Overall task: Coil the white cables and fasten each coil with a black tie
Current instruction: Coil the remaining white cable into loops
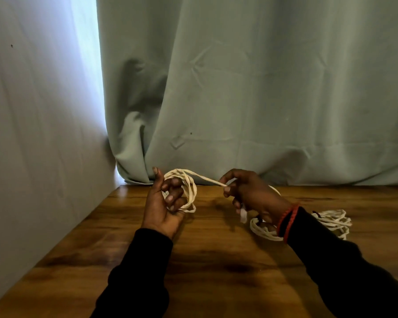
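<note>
left hand (168,200): it's holding the coil (186,191) up off the table (216,271), palm turned toward the person, fingers curling through the middle of the loops, thumb sticking up at the far side. So, gripping the coil.

right hand (246,193): pinching the free strand (207,179) between thumb and fingertip, a little to the right of the coil and at about the same height. A white end piece (243,214) is dangling below this hand, probably the cable's tail or plug, too blurry for me to say.

the bit that matters: the strand is running nearly level, left to right, from the far top of the coil over to the right hand. Looks like there's hardly any slack left, so I'm guessing the next wrap is a short swing of the right hand toward the left, around the loops.

other cables: one bundle (262,230) is lying on the table right under the right wrist, another (333,220) further right, with a dark bit on it that might be a tie, can't really tell.

progress: looking like this coil is almost wound but not fastened yet, and I'm not seeing a loose black tie anywhere.

background: a pale curtain (262,88) is hanging behind the table's far edge.
</note>
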